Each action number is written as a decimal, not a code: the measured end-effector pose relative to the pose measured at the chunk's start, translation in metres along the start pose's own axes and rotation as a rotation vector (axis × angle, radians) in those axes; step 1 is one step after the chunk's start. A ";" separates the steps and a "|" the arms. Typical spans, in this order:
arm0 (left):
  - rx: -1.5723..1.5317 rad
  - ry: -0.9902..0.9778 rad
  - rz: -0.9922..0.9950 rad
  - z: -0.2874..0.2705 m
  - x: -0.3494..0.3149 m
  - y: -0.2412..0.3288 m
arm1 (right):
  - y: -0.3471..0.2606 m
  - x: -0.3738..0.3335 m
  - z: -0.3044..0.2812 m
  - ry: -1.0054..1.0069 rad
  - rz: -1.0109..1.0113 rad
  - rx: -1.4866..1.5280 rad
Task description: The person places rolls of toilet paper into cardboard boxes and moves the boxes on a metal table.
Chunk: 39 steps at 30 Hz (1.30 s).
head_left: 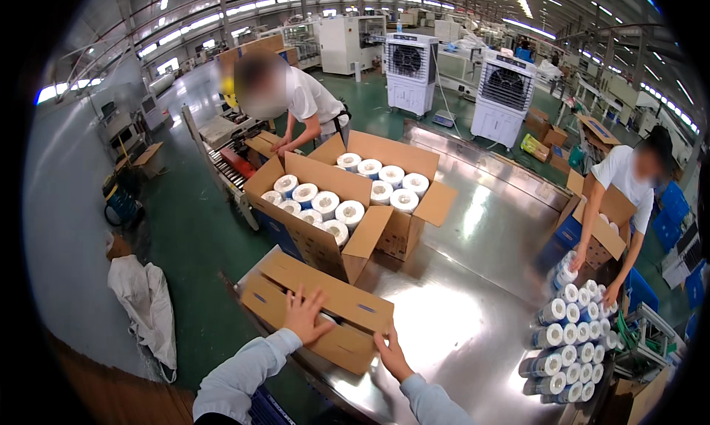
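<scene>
Left hand (305,320) spread, right hand (395,356) cupped, touching brown rectangular cardboard box (347,301).
Likely stiff; best held at both ends.

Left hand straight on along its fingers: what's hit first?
The left hand rests on the nearest carton; sliding on across its far flap, it would probably meet the open carton of white rolls first, though depth is unclear.
</scene>
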<state>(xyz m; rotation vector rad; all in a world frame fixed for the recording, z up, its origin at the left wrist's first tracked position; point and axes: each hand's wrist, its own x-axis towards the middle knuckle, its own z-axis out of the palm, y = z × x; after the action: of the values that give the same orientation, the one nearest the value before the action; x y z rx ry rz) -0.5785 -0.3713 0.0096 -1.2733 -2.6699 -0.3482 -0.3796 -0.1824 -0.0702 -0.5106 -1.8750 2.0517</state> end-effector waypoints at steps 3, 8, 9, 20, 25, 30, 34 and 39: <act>-0.093 0.078 -0.164 0.001 0.019 -0.029 | -0.022 -0.008 -0.009 -0.157 -0.097 -0.454; -0.211 0.297 -0.132 0.025 0.031 -0.083 | -0.017 -0.111 -0.153 0.137 -0.260 -0.861; -0.163 0.337 -0.167 0.022 0.025 -0.109 | -0.041 -0.132 -0.180 0.202 -0.179 -0.925; -0.259 0.029 0.332 0.026 -0.031 0.231 | -0.161 -0.625 -0.526 1.649 0.700 -1.672; -0.384 -0.123 0.673 0.022 -0.080 0.372 | -0.139 -0.744 -0.610 1.622 1.183 -1.500; -0.347 -0.362 0.533 -0.027 -0.110 0.433 | -0.151 -0.747 -0.632 1.479 1.178 -1.376; -0.356 -0.393 0.553 -0.009 -0.113 0.432 | -0.110 -0.766 -0.657 1.576 0.885 -1.676; -0.570 -0.425 0.530 -0.024 -0.113 0.469 | -0.141 -0.770 -0.611 1.311 0.391 -1.989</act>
<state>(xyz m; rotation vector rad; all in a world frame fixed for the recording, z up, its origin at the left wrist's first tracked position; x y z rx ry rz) -0.1408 -0.1755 0.0697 -2.3842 -2.4639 -0.8779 0.5844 0.0169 0.0611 -1.8686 -1.9577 -0.9119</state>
